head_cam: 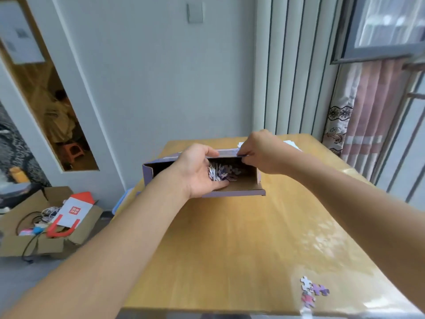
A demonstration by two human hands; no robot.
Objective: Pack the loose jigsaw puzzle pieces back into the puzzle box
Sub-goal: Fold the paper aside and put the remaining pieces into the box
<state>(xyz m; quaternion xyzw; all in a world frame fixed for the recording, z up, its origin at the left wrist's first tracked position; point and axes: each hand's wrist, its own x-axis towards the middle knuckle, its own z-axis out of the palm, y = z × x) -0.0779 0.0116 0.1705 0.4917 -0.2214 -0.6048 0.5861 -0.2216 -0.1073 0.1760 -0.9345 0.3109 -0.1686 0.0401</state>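
Note:
The purple puzzle box (pixel 239 192) lies on the wooden table (pixel 230 249) with its open side facing me. My left hand (pixel 197 171) reaches into the box and cups a heap of white and purple puzzle pieces (pixel 219 172). My right hand (pixel 262 151) pinches the box's upper edge at the far right. A few loose puzzle pieces (pixel 314 291) lie near the table's front right corner.
White papers (pixel 291 143) lie on the table behind the box. On the floor to the left stands an open cardboard carton (pixel 13 240) with cables and a red-and-white paper bag (pixel 71 212). A curtain (pixel 365 118) hangs at the right.

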